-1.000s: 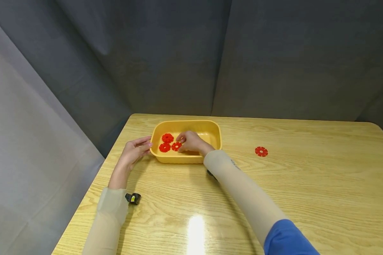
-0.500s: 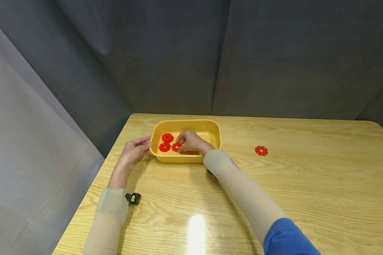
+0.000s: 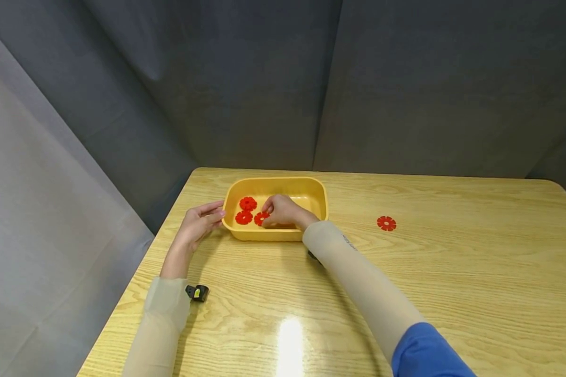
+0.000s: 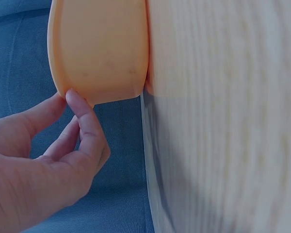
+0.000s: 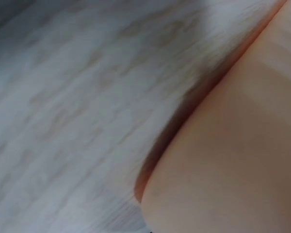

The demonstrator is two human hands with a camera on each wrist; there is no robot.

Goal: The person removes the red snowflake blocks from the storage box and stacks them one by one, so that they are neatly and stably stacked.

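Note:
A yellow tray (image 3: 274,181) stands on the wooden table at the back left. Two red flower-shaped discs (image 3: 248,203) (image 3: 243,217) lie flat inside it. My right hand (image 3: 283,210) reaches into the tray and its curled fingers pinch a third red disc (image 3: 259,218) just above the tray floor. My left hand (image 3: 199,223) rests against the tray's left end with straight fingers. In the left wrist view its fingertips (image 4: 75,99) touch the tray's outer wall (image 4: 102,53). A fourth red disc (image 3: 386,223) lies alone on the table to the right. The right wrist view is blurred and shows only the tray wall (image 5: 233,145).
The table's left edge (image 3: 137,272) runs close beside my left forearm, with grey curtain beyond it. A small black and yellow camera clip (image 3: 196,292) sits at my left wrist. Bare wood (image 3: 453,272) stretches to the right and front.
My right hand's fingers have sunk a little lower over the third red disc. The left hand, the tray and the other discs have not moved.

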